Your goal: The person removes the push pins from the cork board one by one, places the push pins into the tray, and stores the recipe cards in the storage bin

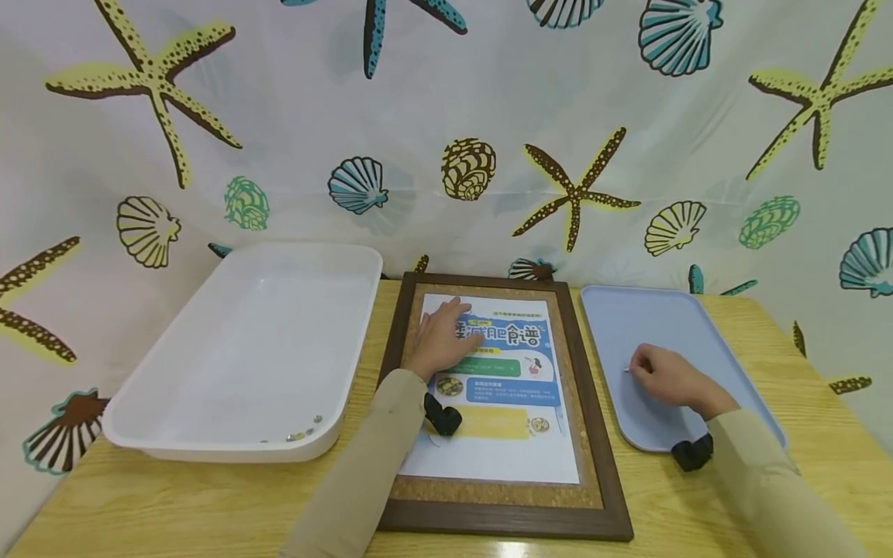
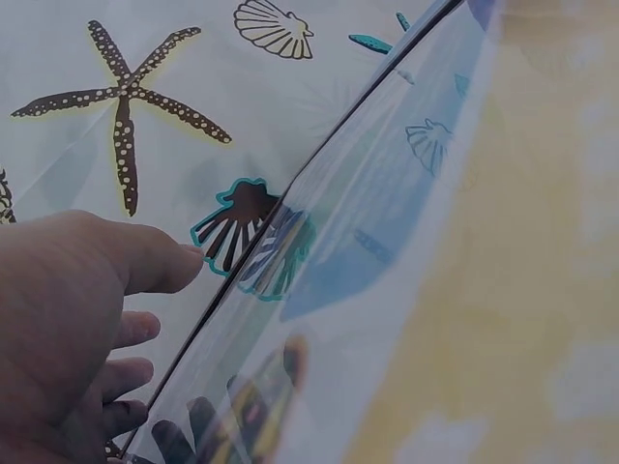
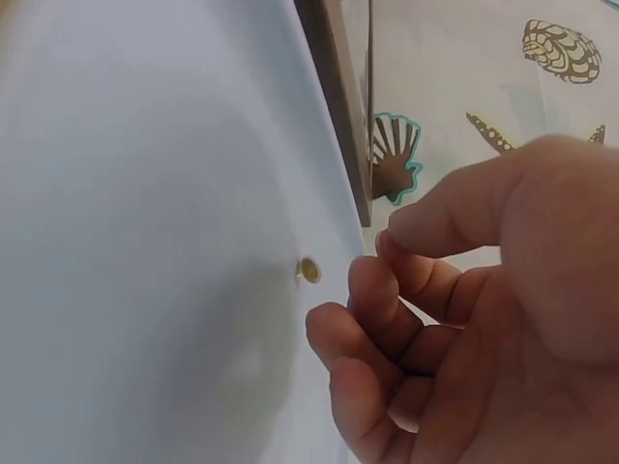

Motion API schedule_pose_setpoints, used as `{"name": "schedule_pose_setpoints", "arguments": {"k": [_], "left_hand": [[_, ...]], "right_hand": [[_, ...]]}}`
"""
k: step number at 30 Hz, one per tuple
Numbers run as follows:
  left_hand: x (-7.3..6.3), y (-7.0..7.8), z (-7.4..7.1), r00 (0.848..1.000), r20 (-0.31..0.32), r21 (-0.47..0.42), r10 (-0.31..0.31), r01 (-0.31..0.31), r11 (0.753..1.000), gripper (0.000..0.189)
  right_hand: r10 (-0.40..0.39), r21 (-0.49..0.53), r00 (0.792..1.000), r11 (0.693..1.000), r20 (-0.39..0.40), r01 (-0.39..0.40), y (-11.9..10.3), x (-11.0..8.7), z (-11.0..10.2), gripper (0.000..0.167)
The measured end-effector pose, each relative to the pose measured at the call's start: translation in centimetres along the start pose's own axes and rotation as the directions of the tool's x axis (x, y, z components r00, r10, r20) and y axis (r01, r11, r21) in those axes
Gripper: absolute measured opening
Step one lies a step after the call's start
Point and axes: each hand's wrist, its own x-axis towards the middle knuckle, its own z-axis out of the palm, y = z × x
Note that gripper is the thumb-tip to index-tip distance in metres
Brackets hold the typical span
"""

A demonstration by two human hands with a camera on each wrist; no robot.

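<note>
two hands work side by side on a wooden surface (image 1: 698, 504) backed by a seashell-print curtain (image 1: 488, 93). the left hand (image 1: 441, 335) lies flat with straight, spread fingers on the printed sheet (image 1: 498, 387) inside a dark-framed cork board (image 1: 600, 434), seemingly to pin the paper so it does not slide; it holds nothing. the right hand (image 1: 668, 377) rests on the pale blue tray (image 1: 628, 310) just right of the frame, its fingers (image 3: 387, 290) curled inward with the thumb near the forefinger. a small gold pushpin (image 3: 309, 271) sits on the tray just beside those fingertips, apart from them, so this grip looks closed on nothing, poised as if to pinch it. in the head view the pin shows only as a speck by the knuckles. left of the frame stands a white tub (image 1: 209, 434), tilted slightly, with a few small shiny pieces (image 1: 305, 432) gathered at its near edge, too small to identify with certainty. both sleeves are beige.
</note>
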Motion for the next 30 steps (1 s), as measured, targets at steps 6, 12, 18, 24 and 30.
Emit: {"name": "schedule_pose_setpoints", "arguments": {"k": [6, 12, 18, 24, 30], "left_hand": [[-0.1, 0.2, -0.2, 1.000, -0.006, 0.011, -0.008, 0.008, 1.000, 0.060], [-0.6, 0.6, -0.9, 1.000, -0.019, 0.013, -0.014, 0.015, 1.000, 0.061], [-1.1, 1.0, -1.1, 0.999, 0.002, 0.020, -0.052, 0.052, 0.998, 0.064], [-2.0, 1.2, -1.2, 0.999, 0.018, 0.053, -0.039, 0.038, 0.998, 0.068], [-2.8, 1.8, -1.5, 0.999, 0.034, 0.090, -0.005, 0.002, 0.996, 0.076]], "right_hand": [[-0.028, 0.027, 0.999, 0.999, -0.017, 0.029, -0.2, -0.1, 0.2, 0.013], [-0.048, 0.046, 0.998, 0.998, -0.039, 0.049, -0.5, -0.2, 0.5, 0.012], [-0.061, 0.034, 0.996, 0.997, -0.062, 0.064, -1.1, -1.0, 0.7, 0.011], [-0.065, 0.029, 0.995, 0.997, -0.079, 0.068, -1.8, -1.5, 1.3, 0.018], [-0.070, -0.004, 0.989, 0.998, -0.132, 0.070, -2.2, -2.1, 1.5, 0.027]]}}
